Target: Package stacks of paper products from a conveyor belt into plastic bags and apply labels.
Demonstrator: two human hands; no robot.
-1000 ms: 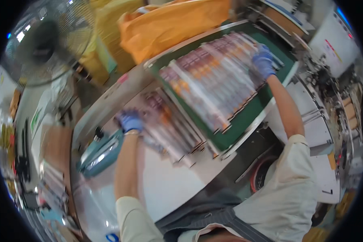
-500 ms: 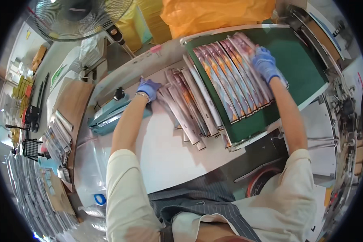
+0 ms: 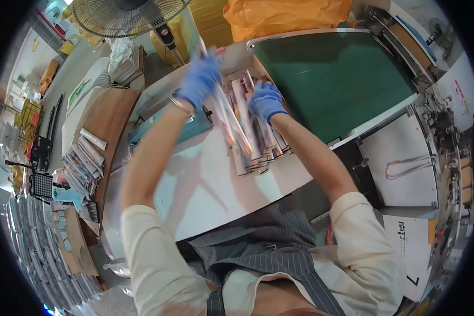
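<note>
Gathering packs [image 3: 255,142] into one stack on the white table [image 3: 205,189], just left of the bare green belt [image 3: 337,73]: the left hand [image 3: 199,80] grips a lifted pack, the right hand [image 3: 266,101] lies flat on the stack. Squaring up looks unfinished.

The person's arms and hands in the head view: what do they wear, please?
Both hands wear thin blue disposable gloves: the left hand and the right hand. A thin metal bangle sits on the left wrist, just below the glove. The forearms are bare. Short cream sleeves cover the upper arms, and a grey striped apron with straps lies over the shirt.
</note>
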